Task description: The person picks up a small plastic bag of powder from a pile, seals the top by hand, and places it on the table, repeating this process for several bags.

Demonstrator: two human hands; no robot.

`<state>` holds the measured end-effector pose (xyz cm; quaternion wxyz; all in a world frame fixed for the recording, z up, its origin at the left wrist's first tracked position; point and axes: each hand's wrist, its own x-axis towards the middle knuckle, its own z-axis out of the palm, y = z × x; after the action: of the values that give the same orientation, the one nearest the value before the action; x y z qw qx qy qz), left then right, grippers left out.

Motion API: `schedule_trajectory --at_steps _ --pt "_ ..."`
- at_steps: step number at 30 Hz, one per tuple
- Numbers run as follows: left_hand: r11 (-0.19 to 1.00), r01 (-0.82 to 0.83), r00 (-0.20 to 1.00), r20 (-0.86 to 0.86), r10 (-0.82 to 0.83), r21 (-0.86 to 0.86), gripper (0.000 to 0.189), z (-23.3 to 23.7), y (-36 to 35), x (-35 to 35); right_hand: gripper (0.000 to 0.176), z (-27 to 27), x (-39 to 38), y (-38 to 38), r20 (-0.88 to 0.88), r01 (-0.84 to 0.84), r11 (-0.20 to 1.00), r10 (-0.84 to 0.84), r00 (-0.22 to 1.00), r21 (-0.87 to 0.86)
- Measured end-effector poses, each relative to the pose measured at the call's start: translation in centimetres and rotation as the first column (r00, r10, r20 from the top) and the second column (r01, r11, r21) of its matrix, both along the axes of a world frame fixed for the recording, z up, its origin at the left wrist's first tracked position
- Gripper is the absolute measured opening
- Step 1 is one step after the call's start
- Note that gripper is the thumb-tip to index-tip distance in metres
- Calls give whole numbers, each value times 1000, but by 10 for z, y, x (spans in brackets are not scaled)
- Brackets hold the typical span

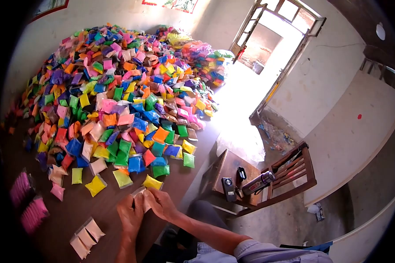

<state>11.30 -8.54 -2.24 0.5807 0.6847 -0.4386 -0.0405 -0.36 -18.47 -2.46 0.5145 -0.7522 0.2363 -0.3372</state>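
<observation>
Close to the table's front edge, both hands meet around a small pale plastic packet [147, 204]. My left hand [131, 213] is closed on its left side and my right hand [161, 204] pinches its right side; the fingers cover much of it. Just beyond the fingers lies a yellow packet [152, 182]. To the left, several pale peach packets [87, 238] lie side by side on the brown table [114, 193]. A huge heap of small coloured packets [118, 105] rises behind the hands.
Bundled pink packets [34, 215] and purple packets [22, 188] lie at the table's left. On the right stands a wooden chair [294, 171] bearing a thermos flask [258, 183] and a dark handheld device [228, 189]. A white bag [241, 142] sits behind it, near the open doorway [267, 48].
</observation>
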Motion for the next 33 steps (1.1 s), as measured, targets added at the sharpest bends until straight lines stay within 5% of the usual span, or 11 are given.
schedule_trajectory --at_steps 9,11,13,17,24,26,33 --pt "999 47 968 -246 -45 -1 21 2 0 -2 23 -2 -7 -1 -48 -35 999 34 998 -19" --pt "999 42 959 -281 -40 3 17 7 1 -5 19 -7 -4 1 -60 99 968 -116 991 -231" --pt "999 37 995 -94 -35 22 15 3 2 -2 17 -5 -2 2 -58 96 994 -99 993 -45" --pt "998 41 995 -94 -45 -37 18 -2 -2 -4 12 -19 -5 -5 4 52 988 -53 999 144" --pt "991 123 959 -264 -104 55 31 13 4 -4 15 -9 -7 -5 74 95 991 -102 992 94" --pt "988 128 991 -61 -123 86 32 3 3 -2 17 -14 -7 -7 60 92 989 -99 993 117" --pt "993 118 993 -24 -118 -16 31 4 4 -1 22 -16 -6 -10 61 64 964 -82 995 258"
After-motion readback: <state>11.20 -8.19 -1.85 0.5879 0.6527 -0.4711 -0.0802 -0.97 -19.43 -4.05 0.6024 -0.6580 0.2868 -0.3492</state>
